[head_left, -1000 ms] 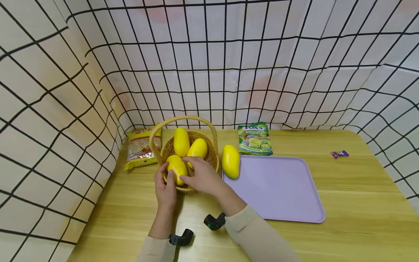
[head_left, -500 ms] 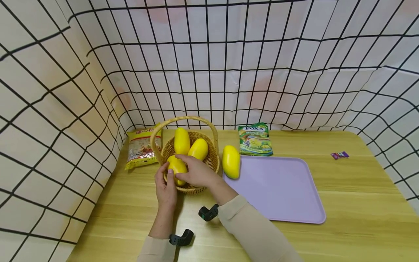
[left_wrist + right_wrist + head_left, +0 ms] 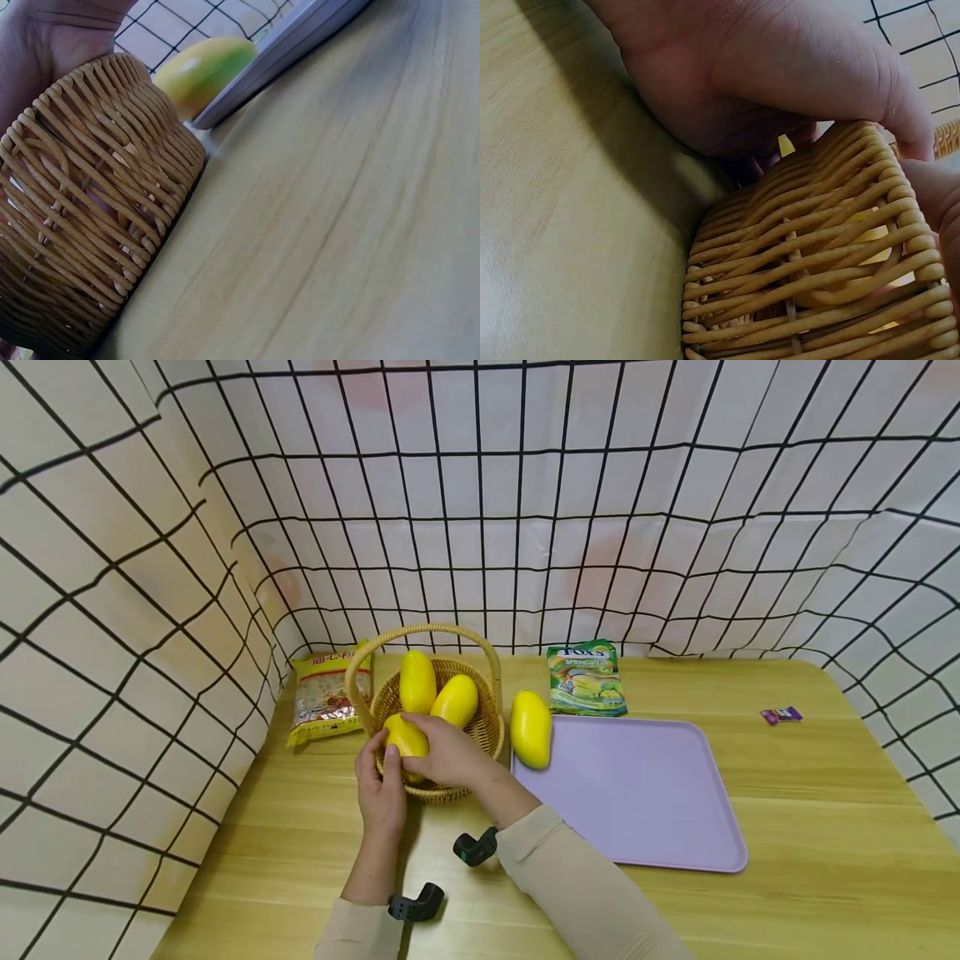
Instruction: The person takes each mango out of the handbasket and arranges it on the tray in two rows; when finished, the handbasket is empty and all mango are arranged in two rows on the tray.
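A wicker basket (image 3: 491, 743) with a tall handle holds three yellow mangoes. My left hand (image 3: 382, 797) grips its front-left rim; in the right wrist view the thumb crosses the rim and the fingers lie outside the wall. My right hand (image 3: 453, 756) reaches over the front rim and holds the front mango (image 3: 405, 737) between thumb and fingers, which partly cover it. Behind lie the back-left mango (image 3: 417, 681) and the right-hand mango (image 3: 457, 700), both untouched. Another mango (image 3: 530, 729) rests at the left edge of the lilac tray (image 3: 637, 793).
Left of the basket lies a yellow-and-red food bag (image 3: 327, 697). A green sweets bag (image 3: 587, 678) lies behind the tray, and a small purple wrapped sweet (image 3: 781, 716) is far right. Grid-patterned cloth walls (image 3: 517, 510) enclose the wooden table (image 3: 825, 827) at the back and sides.
My right hand has shifted left from the front mango's right side to over it, and its fingers have closed around it. The left hand and basket have barely moved.
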Demonstrator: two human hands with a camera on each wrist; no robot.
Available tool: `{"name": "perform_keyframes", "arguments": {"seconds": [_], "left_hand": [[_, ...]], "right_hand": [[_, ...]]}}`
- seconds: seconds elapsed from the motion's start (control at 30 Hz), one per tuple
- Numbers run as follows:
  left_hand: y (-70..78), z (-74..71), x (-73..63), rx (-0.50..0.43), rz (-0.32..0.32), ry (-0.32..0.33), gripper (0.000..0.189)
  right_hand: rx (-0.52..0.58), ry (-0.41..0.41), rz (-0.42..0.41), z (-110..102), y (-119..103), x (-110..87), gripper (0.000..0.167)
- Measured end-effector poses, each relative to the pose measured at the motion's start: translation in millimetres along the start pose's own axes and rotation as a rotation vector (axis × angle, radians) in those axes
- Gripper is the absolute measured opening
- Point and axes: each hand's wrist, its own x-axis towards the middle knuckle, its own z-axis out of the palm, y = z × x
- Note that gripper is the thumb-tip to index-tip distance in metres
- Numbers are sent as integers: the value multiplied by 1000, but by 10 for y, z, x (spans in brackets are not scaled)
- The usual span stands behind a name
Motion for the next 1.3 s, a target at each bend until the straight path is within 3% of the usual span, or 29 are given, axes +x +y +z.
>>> {"name": "perform_keyframes", "arguments": {"seconds": [1.3], "left_hand": [[-21,4,15,-23,2,11,39]], "right_hand": [[-84,1,-4,-3,-20,-14,66]]}}
